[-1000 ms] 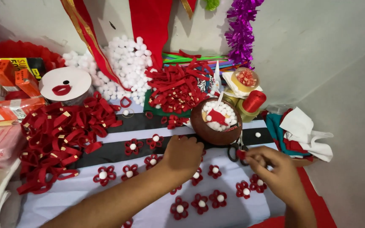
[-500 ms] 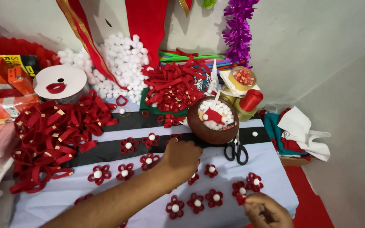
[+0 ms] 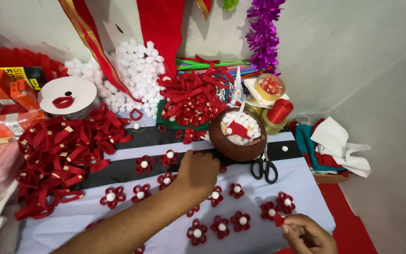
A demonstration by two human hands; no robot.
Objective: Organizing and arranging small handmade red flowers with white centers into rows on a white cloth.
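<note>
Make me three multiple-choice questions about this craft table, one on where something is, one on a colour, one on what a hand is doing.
1. Where do the black-handled scissors lie?
A. Just in front of the brown round bowl
B. On the white pompom pile
C. Under the purple tinsel

2. What colour are the centres of the red ribbon flowers?
A. Yellow
B. White
C. Black

3. What is the right hand doing?
A. Resting flat and empty
B. Gripping the scissors
C. Pinching a small red piece

Answers: 1 A, the scissors lie on the cloth directly below the bowl. 2 B, each flower carries a white pompom. 3 C, the fingertips pinch a red piece near the lower edge.
</note>
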